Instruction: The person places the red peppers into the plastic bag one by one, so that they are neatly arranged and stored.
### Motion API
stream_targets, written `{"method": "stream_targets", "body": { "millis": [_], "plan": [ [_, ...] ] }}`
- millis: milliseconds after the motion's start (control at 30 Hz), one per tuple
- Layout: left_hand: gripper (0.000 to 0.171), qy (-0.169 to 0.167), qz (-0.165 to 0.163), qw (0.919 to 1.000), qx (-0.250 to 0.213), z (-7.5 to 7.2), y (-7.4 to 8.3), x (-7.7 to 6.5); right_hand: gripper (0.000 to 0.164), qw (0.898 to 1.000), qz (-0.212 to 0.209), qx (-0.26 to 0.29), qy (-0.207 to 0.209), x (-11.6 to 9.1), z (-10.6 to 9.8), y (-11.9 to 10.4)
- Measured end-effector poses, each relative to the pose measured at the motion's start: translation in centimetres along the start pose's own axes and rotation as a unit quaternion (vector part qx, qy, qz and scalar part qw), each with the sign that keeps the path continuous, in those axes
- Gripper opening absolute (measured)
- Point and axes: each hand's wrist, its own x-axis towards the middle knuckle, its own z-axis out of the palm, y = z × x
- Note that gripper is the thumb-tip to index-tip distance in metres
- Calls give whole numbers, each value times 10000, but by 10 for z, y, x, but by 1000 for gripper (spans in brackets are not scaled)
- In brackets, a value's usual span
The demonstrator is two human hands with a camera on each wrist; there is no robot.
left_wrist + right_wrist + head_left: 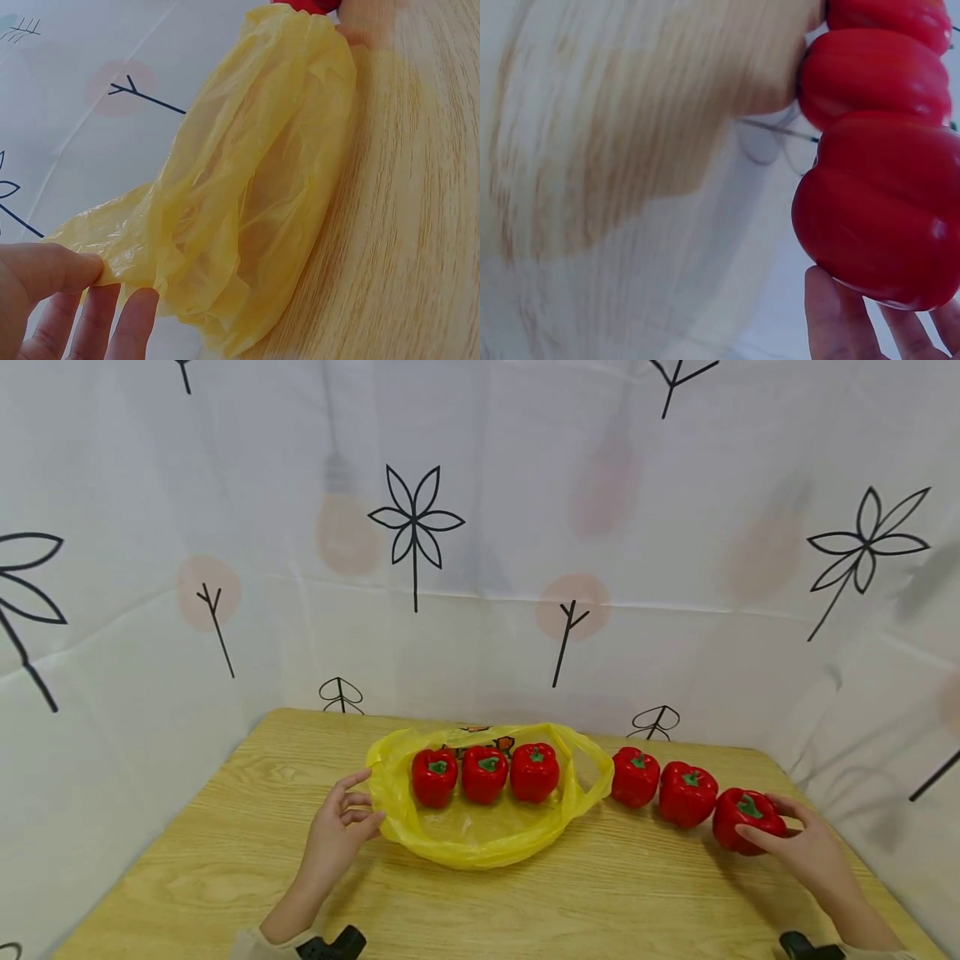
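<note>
A yellow plastic bag (480, 853) lies with its mouth spread on the table, and three red bell peppers (484, 774) sit in a row inside it. My left hand (339, 825) pinches the bag's left edge between thumb and fingers; the left wrist view shows the thumb (56, 268) over the film. Right of the bag, three more bell peppers stand in a slanting line. My right hand (806, 845) grips the nearest, rightmost bell pepper (742, 820), thumb at its front and fingers at its far side. In the right wrist view the fingertips touch that pepper's surface (885, 210).
The wooden table (600, 902) carries the bag and peppers. Its right edge runs close to my right hand. A white cloth (480, 652) with plant drawings hangs behind the table and along both sides. The bag's handle loop (600, 764) reaches the leftmost outside pepper (635, 781).
</note>
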Motion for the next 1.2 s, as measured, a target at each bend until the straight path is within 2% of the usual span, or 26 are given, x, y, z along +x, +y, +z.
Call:
{"method": "stream_targets", "body": {
  "millis": [100, 533, 900, 1200],
  "plan": [
    [58, -12, 25, 10000, -22, 0, 1, 0, 82, 9999, -23, 3, 126, -5, -2, -4],
    [58, -45, 2, 10000, -71, 0, 1, -1, 83, 9995, 72, 323, -3, -19, -7, -26],
    [58, -63, 3, 9999, -99, -1, 2, -1, 80, 9994, -278, 171, 64, -31, -3, -47],
    [60, -33, 25, 9999, -101, 0, 1, -1, 77, 9979, -576, 285, 118, -38, 6, -59]
  ]
}}
